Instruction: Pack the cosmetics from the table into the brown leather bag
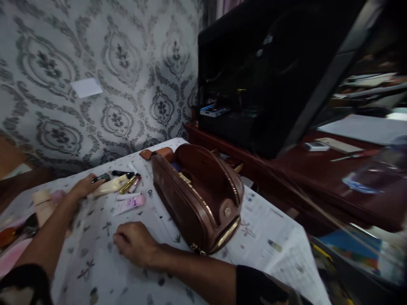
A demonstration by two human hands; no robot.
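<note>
My left hand [85, 187] reaches over a group of cosmetics at the left. Its fingers are closed on a small dark cylindrical item [101, 178]. Close by are a cream-coloured tube [110, 186], a black tube [123, 173], a gold stick [127, 185] and a pink-and-white tube [129, 204]. My right hand [135, 243] rests on the patterned tablecloth [108, 262], curled into a loose fist with nothing visible in it. To its right stands a brown toiletry bag [181, 207], unzipped and gaping, with a few items partly visible inside.
Bottles and a pink bowl-like thing [14, 256] crowd the left edge. Behind the bag, a large black television screen [254, 84] stands on a dark red cabinet [318, 169] with papers and small items. Patterned wallpaper [127, 51] covers the wall.
</note>
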